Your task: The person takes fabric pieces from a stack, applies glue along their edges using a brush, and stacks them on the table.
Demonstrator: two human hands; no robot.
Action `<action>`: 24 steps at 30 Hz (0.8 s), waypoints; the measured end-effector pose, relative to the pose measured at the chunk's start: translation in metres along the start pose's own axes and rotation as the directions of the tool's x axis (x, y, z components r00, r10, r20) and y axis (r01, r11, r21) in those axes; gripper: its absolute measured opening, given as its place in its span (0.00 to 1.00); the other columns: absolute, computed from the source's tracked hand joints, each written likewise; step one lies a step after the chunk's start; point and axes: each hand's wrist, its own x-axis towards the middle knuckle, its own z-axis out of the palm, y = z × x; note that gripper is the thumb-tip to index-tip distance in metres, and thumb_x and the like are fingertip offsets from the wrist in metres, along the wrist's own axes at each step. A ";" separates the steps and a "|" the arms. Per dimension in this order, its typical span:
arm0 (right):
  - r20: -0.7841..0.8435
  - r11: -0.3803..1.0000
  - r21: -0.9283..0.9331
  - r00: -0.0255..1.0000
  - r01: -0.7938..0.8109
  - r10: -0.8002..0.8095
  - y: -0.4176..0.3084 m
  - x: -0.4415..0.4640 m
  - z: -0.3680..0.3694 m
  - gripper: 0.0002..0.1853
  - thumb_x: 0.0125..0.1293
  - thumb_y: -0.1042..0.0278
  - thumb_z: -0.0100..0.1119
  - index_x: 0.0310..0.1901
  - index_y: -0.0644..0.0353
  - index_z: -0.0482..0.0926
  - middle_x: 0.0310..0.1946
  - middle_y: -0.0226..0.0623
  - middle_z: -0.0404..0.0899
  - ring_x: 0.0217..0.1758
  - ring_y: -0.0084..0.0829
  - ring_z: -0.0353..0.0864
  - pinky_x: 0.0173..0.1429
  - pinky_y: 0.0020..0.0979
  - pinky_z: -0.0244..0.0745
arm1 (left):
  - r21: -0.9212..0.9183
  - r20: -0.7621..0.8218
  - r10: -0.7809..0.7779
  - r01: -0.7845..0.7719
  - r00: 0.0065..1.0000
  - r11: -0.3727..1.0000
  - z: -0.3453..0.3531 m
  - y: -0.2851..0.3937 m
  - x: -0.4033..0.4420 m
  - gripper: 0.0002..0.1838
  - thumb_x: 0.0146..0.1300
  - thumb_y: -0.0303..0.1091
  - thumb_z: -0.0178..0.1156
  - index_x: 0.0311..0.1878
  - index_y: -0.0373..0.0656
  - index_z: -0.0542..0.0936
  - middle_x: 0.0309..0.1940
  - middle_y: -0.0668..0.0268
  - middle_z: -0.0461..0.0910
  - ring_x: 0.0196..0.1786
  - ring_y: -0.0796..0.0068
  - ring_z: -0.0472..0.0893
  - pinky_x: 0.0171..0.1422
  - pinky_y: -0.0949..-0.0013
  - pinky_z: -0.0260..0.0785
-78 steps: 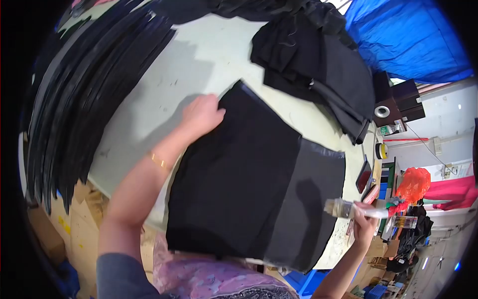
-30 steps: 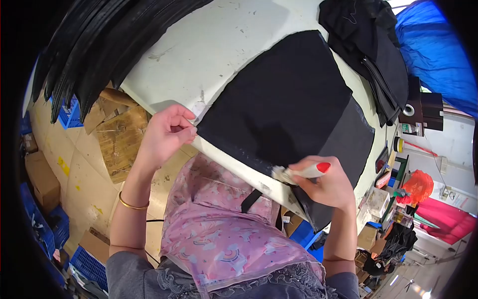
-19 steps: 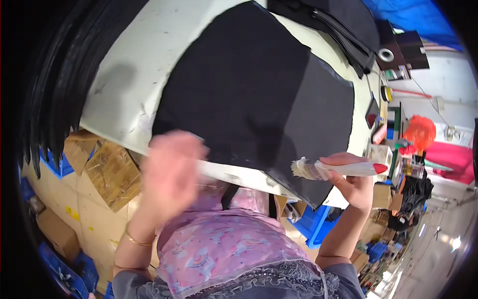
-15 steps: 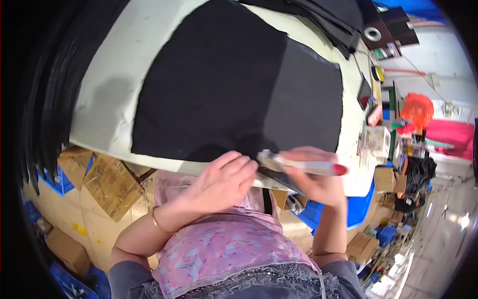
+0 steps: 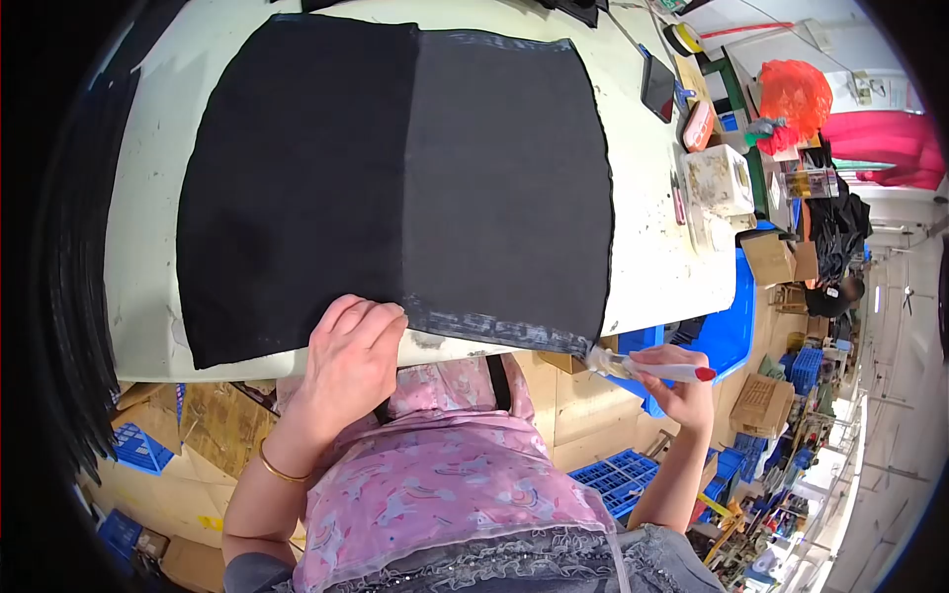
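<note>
A large black fabric piece (image 5: 504, 188) lies on the pale table, its left half darker than its right. Whitish wet-looking smears run along the right part of its near edge, with more at the far right edge. My left hand (image 5: 351, 356) is closed at the near edge by the middle, fingertips gripping the cloth there; the thumb is hidden. In my right hand (image 5: 682, 387) is a brush (image 5: 647, 369) with a white handle and red end. Its pale bristles touch or nearly touch the fabric's near right corner.
A stained white container (image 5: 719, 181), a phone (image 5: 657, 84) and a pink case (image 5: 699, 127) are at the table's right side. Dark strips of material (image 5: 74, 257) hang at the left. Below the table's right end sits a blue bin (image 5: 730, 316). Another person (image 5: 835, 295) is far right.
My right hand has carried the brush rightward to the fabric's corner, and smears now show along the near edge. My left hand sits further left. The whole view has shifted.
</note>
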 end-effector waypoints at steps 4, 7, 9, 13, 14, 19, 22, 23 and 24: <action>-0.112 0.996 -0.020 0.990 0.083 -0.085 -0.018 -0.008 0.007 0.12 0.49 0.80 0.65 0.38 0.69 0.85 0.35 0.43 0.85 0.27 0.33 0.80 0.32 0.27 0.73 | 0.019 -0.003 -0.007 0.007 1.000 1.000 0.000 0.001 0.000 0.11 0.49 0.24 0.60 0.38 0.37 0.80 0.44 0.66 0.77 0.40 0.67 0.76 0.57 0.65 0.67; -0.089 0.990 -0.124 0.993 0.063 -0.074 -0.015 -0.005 0.014 0.11 0.48 0.80 0.65 0.36 0.68 0.85 0.35 0.41 0.86 0.29 0.35 0.82 0.33 0.27 0.74 | 0.041 -0.031 0.026 -0.024 0.999 0.999 -0.007 0.005 0.005 0.11 0.49 0.25 0.60 0.38 0.38 0.80 0.44 0.65 0.77 0.40 0.66 0.75 0.56 0.65 0.67; -0.042 0.997 -0.035 0.997 0.070 -0.072 -0.013 -0.010 0.005 0.11 0.48 0.80 0.65 0.36 0.67 0.85 0.36 0.40 0.86 0.29 0.35 0.81 0.33 0.26 0.74 | 0.027 0.003 0.004 -0.004 1.000 1.000 -0.006 0.004 0.002 0.11 0.49 0.22 0.59 0.38 0.38 0.81 0.43 0.65 0.79 0.39 0.64 0.75 0.53 0.64 0.69; -0.029 0.998 -0.059 0.999 0.033 -0.035 -0.005 -0.006 0.012 0.10 0.49 0.80 0.65 0.36 0.65 0.85 0.35 0.38 0.85 0.27 0.33 0.79 0.32 0.27 0.73 | -0.050 0.016 0.007 -0.006 1.000 0.999 -0.019 0.004 0.005 0.11 0.51 0.23 0.60 0.40 0.39 0.81 0.41 0.64 0.80 0.39 0.63 0.76 0.53 0.65 0.69; 0.024 0.999 -0.039 1.000 0.016 -0.015 0.003 -0.008 0.015 0.10 0.50 0.80 0.65 0.36 0.63 0.86 0.34 0.36 0.85 0.23 0.32 0.76 0.30 0.26 0.71 | -0.150 0.036 -0.020 0.025 0.999 0.988 -0.024 0.002 0.005 0.11 0.52 0.23 0.60 0.41 0.39 0.82 0.40 0.64 0.81 0.39 0.63 0.77 0.53 0.65 0.69; 0.069 0.889 0.415 0.981 -0.195 0.182 0.012 -0.010 -0.020 0.09 0.55 0.79 0.58 0.37 0.65 0.83 0.29 0.35 0.82 0.28 0.29 0.75 0.37 0.27 0.72 | 0.126 -0.534 -0.379 0.514 0.756 0.849 -0.091 -0.119 -0.041 0.18 0.59 0.26 0.59 0.53 0.38 0.75 0.36 0.60 0.79 0.39 0.62 0.77 0.49 0.66 0.70; -0.160 1.000 -0.008 0.987 -0.011 0.009 0.035 0.029 -0.007 0.12 0.53 0.76 0.58 0.41 0.60 0.82 0.33 0.33 0.78 0.29 0.30 0.75 0.37 0.27 0.71 | 0.144 -0.420 -0.593 0.696 0.687 0.704 -0.102 -0.186 -0.083 0.23 0.59 0.25 0.58 0.59 0.36 0.71 0.37 0.60 0.77 0.38 0.67 0.76 0.47 0.67 0.71; -0.114 0.927 -0.374 0.993 -0.025 -0.020 0.032 0.045 0.004 0.15 0.50 0.76 0.60 0.42 0.56 0.82 0.37 0.33 0.77 0.29 0.30 0.75 0.38 0.28 0.72 | -0.224 -0.163 -0.777 0.744 0.608 0.629 -0.111 -0.179 -0.079 0.22 0.59 0.24 0.58 0.59 0.38 0.71 0.32 0.64 0.76 0.35 0.73 0.74 0.43 0.72 0.67; -0.065 0.726 -0.687 0.997 -0.019 -0.036 0.027 0.058 0.014 0.18 0.48 0.76 0.61 0.44 0.53 0.82 0.41 0.33 0.75 0.29 0.31 0.76 0.38 0.29 0.72 | -0.527 0.147 -0.824 0.748 0.547 0.403 -0.119 -0.169 -0.076 0.22 0.60 0.23 0.58 0.59 0.39 0.71 0.27 0.68 0.76 0.32 0.78 0.73 0.40 0.77 0.64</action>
